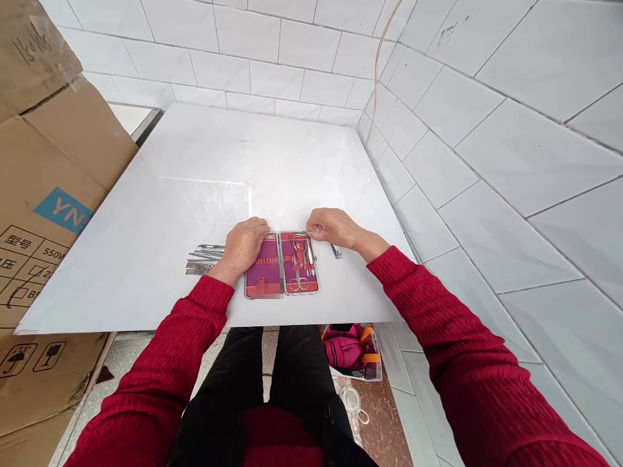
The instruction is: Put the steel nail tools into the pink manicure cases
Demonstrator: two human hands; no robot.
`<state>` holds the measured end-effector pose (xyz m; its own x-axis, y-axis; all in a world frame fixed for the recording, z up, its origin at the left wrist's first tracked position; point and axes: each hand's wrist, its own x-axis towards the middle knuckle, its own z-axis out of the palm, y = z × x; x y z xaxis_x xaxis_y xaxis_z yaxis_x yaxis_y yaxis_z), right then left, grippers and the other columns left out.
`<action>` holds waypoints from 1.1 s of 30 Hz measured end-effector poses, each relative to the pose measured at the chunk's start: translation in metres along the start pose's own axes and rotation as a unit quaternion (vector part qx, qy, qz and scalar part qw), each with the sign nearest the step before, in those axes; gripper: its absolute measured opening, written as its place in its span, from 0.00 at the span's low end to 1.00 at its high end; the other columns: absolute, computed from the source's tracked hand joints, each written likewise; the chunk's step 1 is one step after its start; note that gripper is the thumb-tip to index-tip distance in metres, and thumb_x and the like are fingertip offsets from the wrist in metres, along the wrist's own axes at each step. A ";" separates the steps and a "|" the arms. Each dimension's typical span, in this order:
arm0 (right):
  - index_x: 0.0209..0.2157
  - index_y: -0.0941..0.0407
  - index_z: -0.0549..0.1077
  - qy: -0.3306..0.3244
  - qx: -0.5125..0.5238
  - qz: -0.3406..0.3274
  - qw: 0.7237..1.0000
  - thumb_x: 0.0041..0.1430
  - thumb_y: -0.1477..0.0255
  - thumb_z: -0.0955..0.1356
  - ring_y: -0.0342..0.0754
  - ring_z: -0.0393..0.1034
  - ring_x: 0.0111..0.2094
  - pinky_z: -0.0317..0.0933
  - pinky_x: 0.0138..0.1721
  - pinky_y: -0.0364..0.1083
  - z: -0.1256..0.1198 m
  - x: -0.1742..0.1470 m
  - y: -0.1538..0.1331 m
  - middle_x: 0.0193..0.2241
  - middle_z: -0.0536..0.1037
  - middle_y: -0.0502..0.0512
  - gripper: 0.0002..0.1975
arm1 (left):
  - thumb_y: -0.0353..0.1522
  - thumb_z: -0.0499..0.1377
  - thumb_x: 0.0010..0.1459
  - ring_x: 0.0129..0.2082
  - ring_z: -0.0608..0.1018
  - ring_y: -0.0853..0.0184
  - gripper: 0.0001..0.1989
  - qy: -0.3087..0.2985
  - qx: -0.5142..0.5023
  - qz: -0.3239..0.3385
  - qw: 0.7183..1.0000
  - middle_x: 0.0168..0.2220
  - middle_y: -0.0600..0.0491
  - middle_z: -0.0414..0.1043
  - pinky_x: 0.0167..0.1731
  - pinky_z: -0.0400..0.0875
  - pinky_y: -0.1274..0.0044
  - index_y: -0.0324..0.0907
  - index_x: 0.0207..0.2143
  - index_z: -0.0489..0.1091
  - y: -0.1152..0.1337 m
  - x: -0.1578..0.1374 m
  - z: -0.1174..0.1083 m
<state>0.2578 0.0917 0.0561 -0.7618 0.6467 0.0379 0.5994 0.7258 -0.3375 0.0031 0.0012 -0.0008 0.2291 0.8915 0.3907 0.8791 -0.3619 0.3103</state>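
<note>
A manicure case [263, 278] lies unfolded on the white tabletop, with a purple lining and red trim. Its right half holds small scissors [298, 283] and several slim metal tools in loops. My left hand [242, 245] grips the case's upper left edge, fingers curled over it. At the upper right corner, my right hand [335, 227] is closed in a pinch; what sits between its fingertips is too small to make out. A nail clipper [336, 251] rests just below that hand. Beside my left wrist lie several flat metal tools [199, 259], partly covered by the hand.
Stacked cardboard boxes [53, 168] stand along the table's left side. White tiled walls [487, 143] border the back and right. Below the front edge are a container with a pink bag [343, 347] and a white round object [351, 399]. A thin cable [377, 61] hangs in the corner.
</note>
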 end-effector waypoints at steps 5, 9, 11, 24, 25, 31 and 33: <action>0.27 0.56 0.75 0.009 -0.010 0.056 0.998 0.56 0.78 0.68 0.44 0.63 0.29 0.49 0.32 0.45 -0.003 -0.010 0.021 0.31 0.74 0.52 0.06 | 0.29 0.47 0.69 0.43 0.76 0.60 0.17 0.003 0.009 0.006 1.000 0.39 0.49 0.77 0.39 0.69 0.69 0.44 0.33 0.74 0.000 0.000 0.000; 0.28 0.56 0.75 0.014 0.020 0.124 0.992 0.58 0.76 0.68 0.45 0.66 0.30 0.52 0.32 0.45 0.003 -0.025 0.034 0.31 0.76 0.53 0.06 | 0.28 0.46 0.69 0.42 0.77 0.59 0.17 0.009 0.016 0.006 1.000 0.39 0.49 0.77 0.39 0.69 0.69 0.44 0.33 0.73 0.000 0.000 0.001; 0.30 0.56 0.76 0.034 0.029 0.140 0.989 0.58 0.75 0.68 0.46 0.67 0.32 0.54 0.32 0.45 0.005 -0.030 0.032 0.33 0.77 0.54 0.05 | 0.28 0.46 0.69 0.42 0.76 0.59 0.17 0.014 0.020 0.007 1.000 0.39 0.49 0.77 0.38 0.69 0.69 0.43 0.33 0.73 0.001 0.000 0.002; 0.23 0.55 0.73 -0.033 -0.036 0.225 0.973 0.60 0.69 0.68 0.44 0.64 0.26 0.51 0.28 0.44 0.020 0.009 -0.017 0.23 0.73 0.50 0.12 | 0.28 0.46 0.69 0.42 0.76 0.60 0.16 0.007 0.027 0.014 1.000 0.39 0.49 0.77 0.39 0.70 0.70 0.43 0.33 0.72 0.002 0.000 -0.001; 0.24 0.56 0.73 -0.036 -0.041 0.225 0.973 0.59 0.71 0.68 0.44 0.65 0.26 0.52 0.28 0.44 0.020 0.011 -0.017 0.24 0.74 0.50 0.10 | 0.28 0.46 0.69 0.41 0.76 0.60 0.16 0.007 0.029 0.014 0.999 0.38 0.49 0.77 0.39 0.70 0.70 0.43 0.33 0.72 0.002 0.000 -0.001; 0.22 0.57 0.75 -0.071 -0.030 0.249 0.965 0.56 0.75 0.67 0.46 0.71 0.26 0.59 0.30 0.43 0.012 0.017 -0.024 0.21 0.77 0.53 0.10 | 0.27 0.47 0.68 0.40 0.76 0.60 0.15 0.005 0.036 0.014 0.999 0.37 0.49 0.76 0.37 0.69 0.70 0.43 0.32 0.71 0.003 0.000 -0.001; 0.19 0.57 0.74 -0.080 -0.031 0.257 0.963 0.55 0.76 0.67 0.47 0.72 0.27 0.61 0.32 0.43 0.010 0.021 -0.029 0.20 0.78 0.54 0.12 | 0.27 0.47 0.68 0.41 0.76 0.60 0.15 0.004 0.035 0.015 0.999 0.37 0.49 0.76 0.38 0.69 0.70 0.43 0.32 0.71 0.003 -0.001 -0.001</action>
<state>0.2224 0.0817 0.0574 -0.3861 0.8835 -0.2653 0.9169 0.3360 -0.2156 0.0049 -0.0006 0.0009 0.2525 0.8780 0.4066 0.8991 -0.3682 0.2367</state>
